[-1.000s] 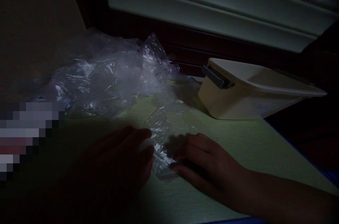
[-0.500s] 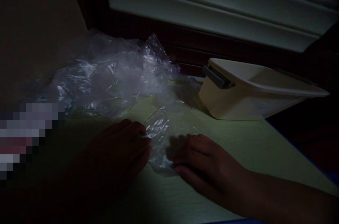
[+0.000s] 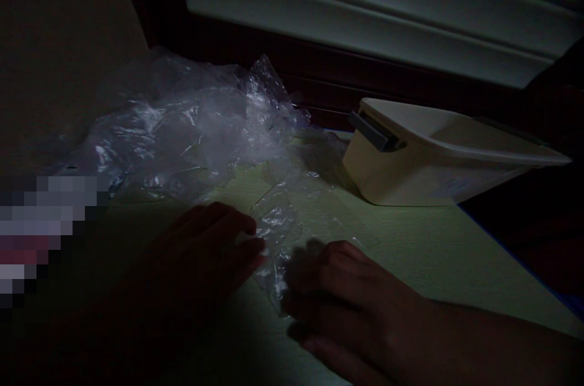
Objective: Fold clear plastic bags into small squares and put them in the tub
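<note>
A small clear plastic bag [image 3: 276, 225], thin and crinkled, lies on the pale green tabletop between my hands. My left hand [image 3: 214, 249], deep in shadow, has its fingers curled and closed on the bag's left edge. On the other side, my right hand [image 3: 360, 307] rests with bent fingers at the bag's lower right edge, its thumb apart from the fingers. Shadow hides part of the right fingertips. Behind the hands spreads a large heap of crumpled clear plastic bags [image 3: 196, 124].
A cream plastic bin [image 3: 401, 170] with a grey handle clip stands at the right rear of the table [image 3: 410, 240]. A dark-framed panel with pale slats [image 3: 365, 21] rises behind. A pixelated patch covers the left edge. The scene is very dim.
My right hand has shifted slightly down toward me, and its thumb has parted from the fingers. The small bag's lower end looks narrower. My left hand has barely moved.
</note>
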`<state>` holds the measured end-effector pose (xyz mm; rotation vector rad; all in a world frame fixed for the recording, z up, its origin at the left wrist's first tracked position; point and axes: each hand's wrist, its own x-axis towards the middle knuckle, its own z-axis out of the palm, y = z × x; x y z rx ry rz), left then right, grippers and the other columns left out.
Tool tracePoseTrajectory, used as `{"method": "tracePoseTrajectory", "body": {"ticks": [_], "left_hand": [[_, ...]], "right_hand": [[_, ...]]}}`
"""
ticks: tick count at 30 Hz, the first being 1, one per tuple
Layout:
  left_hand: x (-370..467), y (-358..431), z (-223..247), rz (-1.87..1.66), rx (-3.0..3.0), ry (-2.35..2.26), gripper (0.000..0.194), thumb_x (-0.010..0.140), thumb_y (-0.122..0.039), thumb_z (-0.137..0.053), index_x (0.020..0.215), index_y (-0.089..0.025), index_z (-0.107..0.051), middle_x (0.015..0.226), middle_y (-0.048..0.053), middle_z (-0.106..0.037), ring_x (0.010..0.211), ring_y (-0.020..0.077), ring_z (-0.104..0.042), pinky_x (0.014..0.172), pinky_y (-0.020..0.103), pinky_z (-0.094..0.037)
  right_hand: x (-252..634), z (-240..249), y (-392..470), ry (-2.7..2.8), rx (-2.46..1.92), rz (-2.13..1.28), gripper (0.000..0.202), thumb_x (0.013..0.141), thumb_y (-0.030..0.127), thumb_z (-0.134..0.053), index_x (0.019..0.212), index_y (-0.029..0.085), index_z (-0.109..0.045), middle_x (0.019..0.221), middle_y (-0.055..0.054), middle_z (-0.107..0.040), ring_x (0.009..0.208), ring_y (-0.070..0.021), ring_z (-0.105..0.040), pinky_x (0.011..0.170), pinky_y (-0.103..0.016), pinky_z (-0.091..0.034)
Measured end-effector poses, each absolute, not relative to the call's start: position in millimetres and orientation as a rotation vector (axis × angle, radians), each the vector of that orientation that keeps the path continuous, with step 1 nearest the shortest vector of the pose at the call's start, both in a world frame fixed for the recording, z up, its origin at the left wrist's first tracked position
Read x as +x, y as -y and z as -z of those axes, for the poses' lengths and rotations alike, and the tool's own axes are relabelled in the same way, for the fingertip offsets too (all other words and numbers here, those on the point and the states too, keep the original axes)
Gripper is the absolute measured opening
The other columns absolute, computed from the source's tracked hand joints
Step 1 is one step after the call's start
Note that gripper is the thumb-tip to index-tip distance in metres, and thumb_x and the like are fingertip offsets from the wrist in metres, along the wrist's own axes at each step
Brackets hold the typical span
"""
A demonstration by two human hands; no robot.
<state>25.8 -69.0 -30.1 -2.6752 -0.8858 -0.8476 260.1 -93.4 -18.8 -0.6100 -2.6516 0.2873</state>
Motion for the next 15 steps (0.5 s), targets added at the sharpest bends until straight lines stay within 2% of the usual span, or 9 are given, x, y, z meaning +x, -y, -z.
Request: {"method": "tracePoseTrajectory", "body": {"ticks": [4, 9, 12, 15], "left_hand": [[31.4, 74.1, 27.9, 0.859, -2.702, 0.642, 0.044, 0.096, -0.001, -0.022, 0.083, -0.021, -0.06, 0.078, -0.005, -0.063, 0.072, 0.0118, -0.053, 0.07, 0.022, -0.041], [33.9, 78.0, 30.1, 0.853, -2.733, 0.582, 0.041, 0.098, -0.004, -0.022, 0.094, -0.02, -0.059, 0.086, -0.004, -0.067, 0.076, 0.0118, -0.058, 0.078, 0.022, -0.043], [29.4, 79.6, 35.3, 0.851, -2.753, 0.644, 0.042, 0.098, -0.002, -0.021, 0.093, -0.02, -0.059, 0.085, -0.004, -0.068, 0.077, 0.0112, -0.06, 0.081, 0.021, -0.044], [23.7, 80.7, 43.0, 0.864, -2.738, 0.687, 0.041, 0.1, -0.005, -0.022, 0.098, -0.02, -0.06, 0.097, -0.002, -0.07, 0.095, 0.0115, -0.061, 0.095, 0.022, -0.042]], "right_hand": [[261.2, 19.8, 92.3, 2.682, -0.613, -0.261, 0.029, 0.099, 0.026, -0.045, 0.098, 0.012, -0.07, 0.086, -0.009, -0.067, 0.086, -0.0203, -0.06, 0.08, -0.036, -0.047], [261.3, 19.8, 91.4, 2.671, -0.598, -0.271, 0.027, 0.098, 0.025, -0.047, 0.1, 0.011, -0.07, 0.089, -0.01, -0.067, 0.087, -0.0205, -0.058, 0.079, -0.036, -0.047], [260.8, 19.4, 91.6, 2.661, -0.597, -0.271, 0.026, 0.098, 0.025, -0.047, 0.099, 0.011, -0.07, 0.09, -0.01, -0.067, 0.087, -0.0204, -0.058, 0.079, -0.036, -0.048], [260.4, 19.2, 92.4, 2.676, -0.611, -0.262, 0.027, 0.099, 0.025, -0.046, 0.101, 0.012, -0.069, 0.089, -0.01, -0.068, 0.088, -0.0207, -0.059, 0.08, -0.036, -0.048]]}}
